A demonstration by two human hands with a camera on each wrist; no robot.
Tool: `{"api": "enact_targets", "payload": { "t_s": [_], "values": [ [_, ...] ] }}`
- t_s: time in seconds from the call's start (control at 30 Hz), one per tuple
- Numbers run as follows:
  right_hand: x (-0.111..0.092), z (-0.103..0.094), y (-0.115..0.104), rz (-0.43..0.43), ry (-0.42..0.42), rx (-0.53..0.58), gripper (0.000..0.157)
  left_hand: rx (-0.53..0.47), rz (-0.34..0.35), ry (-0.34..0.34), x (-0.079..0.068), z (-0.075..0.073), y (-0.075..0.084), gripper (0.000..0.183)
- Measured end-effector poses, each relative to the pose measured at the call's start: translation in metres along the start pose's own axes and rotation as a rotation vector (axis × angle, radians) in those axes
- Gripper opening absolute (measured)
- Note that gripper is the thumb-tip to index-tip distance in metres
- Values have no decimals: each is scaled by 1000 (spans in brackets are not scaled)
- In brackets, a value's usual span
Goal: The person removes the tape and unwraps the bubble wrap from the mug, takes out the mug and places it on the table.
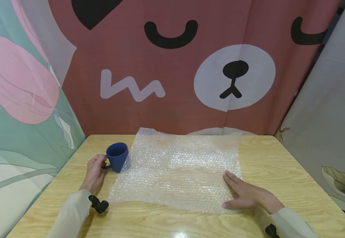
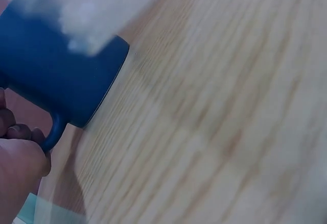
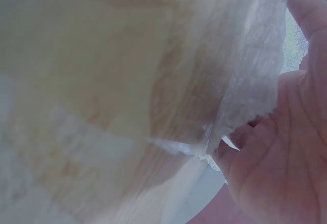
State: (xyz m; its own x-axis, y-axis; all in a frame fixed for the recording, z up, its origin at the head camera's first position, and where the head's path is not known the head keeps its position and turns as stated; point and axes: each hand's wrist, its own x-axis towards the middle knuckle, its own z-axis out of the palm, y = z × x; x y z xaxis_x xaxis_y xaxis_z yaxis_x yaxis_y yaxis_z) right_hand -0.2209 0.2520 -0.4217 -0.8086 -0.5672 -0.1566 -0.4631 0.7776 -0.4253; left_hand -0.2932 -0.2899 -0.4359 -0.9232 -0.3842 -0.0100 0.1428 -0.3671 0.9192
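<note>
A blue mug (image 1: 117,158) stands upright at the left of the table, its right side partly behind the edge of a clear bubble wrap sheet (image 1: 178,178). My left hand (image 1: 95,170) grips the mug by its handle; the left wrist view shows the fingers curled round the handle (image 2: 55,132). The sheet lies spread over the middle of the table, its left edge lifted against the mug. At the sheet's right edge is my right hand (image 1: 245,193), fingers straight and thumb spread apart. In the right wrist view, the bubble wrap edge (image 3: 250,76) rises beside the palm.
The wooden table (image 1: 279,165) has a light grain. Behind it hangs a curtain (image 1: 172,115) with a bear face, and patterned cloths stand at both sides. The far corners of the sheet reach the table's back edge.
</note>
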Motion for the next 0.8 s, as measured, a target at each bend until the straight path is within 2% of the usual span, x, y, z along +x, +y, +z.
{"api": "enact_targets", "payload": {
  "t_s": [0.1,0.3,0.6,0.8],
  "values": [
    [0,-1,-1,2,-2,-2,106,-3,-1,-10,1,-1,0,41],
    [0,-3,-2,7,-12,23,106,-23,-3,-100,4,-6,0,43],
    [0,0,-2,-1,-10,21,105,60,12,-170,3,-15,0,39],
    [0,-2,-2,2,3,3,106,90,51,-159,5,-14,1,32]
  ]
}}
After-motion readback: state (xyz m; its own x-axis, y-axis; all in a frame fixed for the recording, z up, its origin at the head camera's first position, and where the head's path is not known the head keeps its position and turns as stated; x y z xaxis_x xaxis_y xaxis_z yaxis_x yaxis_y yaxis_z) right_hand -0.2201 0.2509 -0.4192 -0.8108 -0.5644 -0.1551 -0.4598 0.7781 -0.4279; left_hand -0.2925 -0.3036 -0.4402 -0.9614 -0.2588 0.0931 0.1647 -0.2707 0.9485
